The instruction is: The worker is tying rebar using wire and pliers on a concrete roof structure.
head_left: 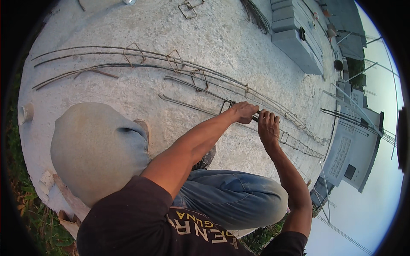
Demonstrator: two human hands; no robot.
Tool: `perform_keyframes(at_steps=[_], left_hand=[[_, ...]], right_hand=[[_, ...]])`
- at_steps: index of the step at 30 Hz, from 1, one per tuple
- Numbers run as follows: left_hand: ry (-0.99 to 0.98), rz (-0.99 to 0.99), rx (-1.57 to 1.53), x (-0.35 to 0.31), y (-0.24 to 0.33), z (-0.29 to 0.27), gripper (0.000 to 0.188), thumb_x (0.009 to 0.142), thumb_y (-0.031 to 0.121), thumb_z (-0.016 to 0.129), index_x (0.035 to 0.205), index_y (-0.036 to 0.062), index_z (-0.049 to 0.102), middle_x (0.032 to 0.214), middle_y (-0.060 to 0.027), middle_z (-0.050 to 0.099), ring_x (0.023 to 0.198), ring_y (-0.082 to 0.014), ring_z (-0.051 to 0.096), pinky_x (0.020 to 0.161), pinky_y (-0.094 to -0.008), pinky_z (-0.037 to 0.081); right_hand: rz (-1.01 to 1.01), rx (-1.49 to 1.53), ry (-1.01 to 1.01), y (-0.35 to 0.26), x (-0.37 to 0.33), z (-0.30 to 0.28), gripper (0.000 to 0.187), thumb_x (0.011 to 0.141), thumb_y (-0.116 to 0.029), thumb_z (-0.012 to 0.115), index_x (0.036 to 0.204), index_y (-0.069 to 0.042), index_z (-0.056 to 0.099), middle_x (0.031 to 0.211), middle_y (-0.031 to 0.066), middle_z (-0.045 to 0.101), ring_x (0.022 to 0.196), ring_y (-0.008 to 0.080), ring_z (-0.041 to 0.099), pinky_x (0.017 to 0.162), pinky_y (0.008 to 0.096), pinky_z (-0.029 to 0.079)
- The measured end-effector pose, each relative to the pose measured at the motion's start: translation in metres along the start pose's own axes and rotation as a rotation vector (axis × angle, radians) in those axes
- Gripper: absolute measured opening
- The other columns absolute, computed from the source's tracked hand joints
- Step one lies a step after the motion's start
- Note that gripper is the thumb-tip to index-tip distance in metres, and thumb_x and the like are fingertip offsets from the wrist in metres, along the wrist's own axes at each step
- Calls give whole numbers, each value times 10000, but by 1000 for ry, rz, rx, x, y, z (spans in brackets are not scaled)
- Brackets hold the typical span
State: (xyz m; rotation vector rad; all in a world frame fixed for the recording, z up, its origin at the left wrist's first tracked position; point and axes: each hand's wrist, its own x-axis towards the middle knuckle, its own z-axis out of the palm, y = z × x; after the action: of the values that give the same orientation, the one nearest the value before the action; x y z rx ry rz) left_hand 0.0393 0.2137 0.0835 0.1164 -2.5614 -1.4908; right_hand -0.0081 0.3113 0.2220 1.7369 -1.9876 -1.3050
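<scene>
Head cam: left hand (246, 112) and right hand (269, 129) wrapped round rebar (230, 103) mid-frame; roomy slab (106, 27) up top, edge hits greenery (45, 228) lower left.

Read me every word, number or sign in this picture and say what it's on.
Dark shirt: large whitish lettering with yellow lettering beside it, partly folded; I won't copy out the wording.
Steel bars, grey blocks, blue jeans: no lettering I can make out.
</scene>
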Motion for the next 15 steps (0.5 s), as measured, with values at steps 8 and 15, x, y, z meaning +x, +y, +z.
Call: perform_keyframes(at_steps=[8,15], left_hand=[[553,192,162,-18,27,20,420,769,213,698,1094,50,488,985,-98,604,923,-254,622,791,-361,467],[367,125,-15,5,17,17,307,747,187,717,934,43,521,824,-124,651,809,-314,669,717,-403,522]], right_hand=[[102,1243,-1108,48,54,-15,326,771,-234,778,620,-9,596,549,42,552,430,167,537,388,297,454],[99,423,-209,20,20,-12,213,782,-185,741,877,-46,610,800,79,650,716,210,662,624,352,517]])
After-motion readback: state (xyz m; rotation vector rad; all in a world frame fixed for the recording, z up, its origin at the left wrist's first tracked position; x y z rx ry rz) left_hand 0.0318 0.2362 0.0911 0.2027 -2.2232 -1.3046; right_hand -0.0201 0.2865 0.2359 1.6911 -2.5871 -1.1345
